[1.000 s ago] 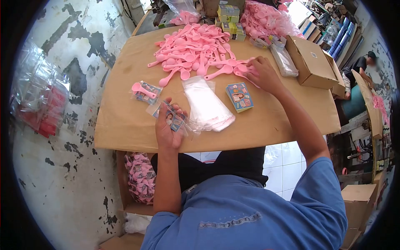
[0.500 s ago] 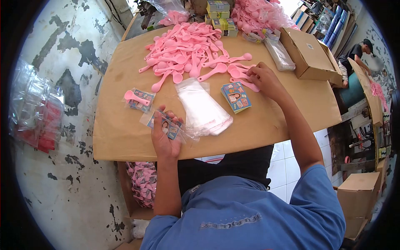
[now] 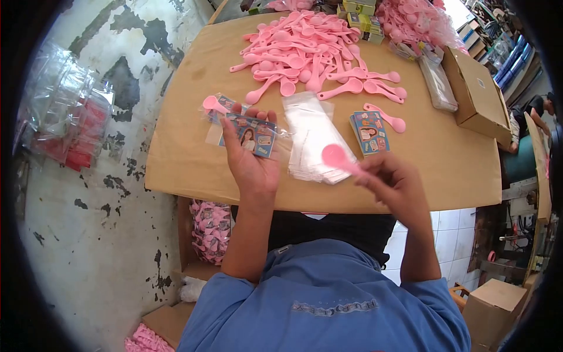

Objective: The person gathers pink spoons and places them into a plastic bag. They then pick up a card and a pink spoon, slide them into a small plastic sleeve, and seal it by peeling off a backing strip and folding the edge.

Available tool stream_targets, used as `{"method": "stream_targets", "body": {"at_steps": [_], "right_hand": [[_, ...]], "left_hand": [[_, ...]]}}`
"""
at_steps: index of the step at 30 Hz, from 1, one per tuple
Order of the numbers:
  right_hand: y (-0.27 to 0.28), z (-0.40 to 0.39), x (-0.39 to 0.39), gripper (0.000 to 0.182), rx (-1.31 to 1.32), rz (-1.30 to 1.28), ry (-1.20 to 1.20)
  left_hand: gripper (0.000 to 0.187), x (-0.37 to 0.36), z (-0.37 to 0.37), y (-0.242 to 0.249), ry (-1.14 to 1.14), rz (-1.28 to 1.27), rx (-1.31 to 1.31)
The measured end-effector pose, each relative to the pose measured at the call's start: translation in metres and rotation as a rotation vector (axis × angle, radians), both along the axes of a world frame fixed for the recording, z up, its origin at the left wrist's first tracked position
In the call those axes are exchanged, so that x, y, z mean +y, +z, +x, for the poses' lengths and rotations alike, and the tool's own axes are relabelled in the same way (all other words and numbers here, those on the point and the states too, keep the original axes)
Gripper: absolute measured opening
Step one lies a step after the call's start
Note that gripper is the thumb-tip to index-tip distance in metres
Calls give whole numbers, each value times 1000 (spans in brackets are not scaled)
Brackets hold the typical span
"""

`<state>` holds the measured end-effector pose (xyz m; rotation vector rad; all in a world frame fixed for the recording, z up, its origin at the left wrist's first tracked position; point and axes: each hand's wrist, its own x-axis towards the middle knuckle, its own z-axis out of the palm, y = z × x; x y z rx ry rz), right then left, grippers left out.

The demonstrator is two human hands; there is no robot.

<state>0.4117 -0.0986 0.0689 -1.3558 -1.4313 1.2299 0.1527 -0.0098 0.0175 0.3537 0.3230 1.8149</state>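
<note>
A brown-covered table [image 3: 193, 158] carries a heap of pink measuring spoons [image 3: 299, 47]. Clear plastic sleeves [image 3: 311, 141], a card stack [image 3: 369, 132] and an open cardboard box [image 3: 478, 97] also lie there.

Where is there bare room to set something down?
On the brown table, left of the left hand, and between the right hand and the brown cardboard box. Crowded: the far middle, under heaped pink plastic spoons, and between the hands.

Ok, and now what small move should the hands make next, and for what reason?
I would probably carry the pink scoop in the right hand over to the clear bag in the left hand. That bag shows a printed card but no scoop, and the scoop is above the stacked clear sleeves.
</note>
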Motion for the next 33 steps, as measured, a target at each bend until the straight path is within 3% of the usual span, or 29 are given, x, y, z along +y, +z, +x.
{"method": "stream_targets", "body": {"at_steps": [9, 12, 15, 18, 21, 24, 25, 29, 33], "right_hand": [[-27, -38, 12, 24, 391, 41, 125], [-34, -45, 14, 29, 464, 51, 64], [-33, -54, 15, 33, 300, 39, -21], [-47, -60, 21, 41, 41, 260, -115], [-33, -62, 15, 49, -12, 424, -194], [-34, -45, 20, 42, -328, 875, -71], [-31, -35, 17, 26, -381, 903, 37], [-30, -14, 16, 19, -137, 762, 53], [-21, -36, 32, 25, -560, 971, -33]], "left_hand": [[46, -13, 27, -5, -224, 35, 101], [47, -18, 31, -3, -284, -10, 66], [46, -26, 42, -1, -371, -45, -6], [45, -30, 46, -1, -454, -47, -22], [43, -27, 37, -5, -489, -63, 30], [44, -23, 33, 2, -500, -112, 39], [45, -21, 31, 5, -503, -122, 27], [48, -19, 21, 11, -555, -133, 39], [52, -25, 25, 13, -686, -146, 91]]}}
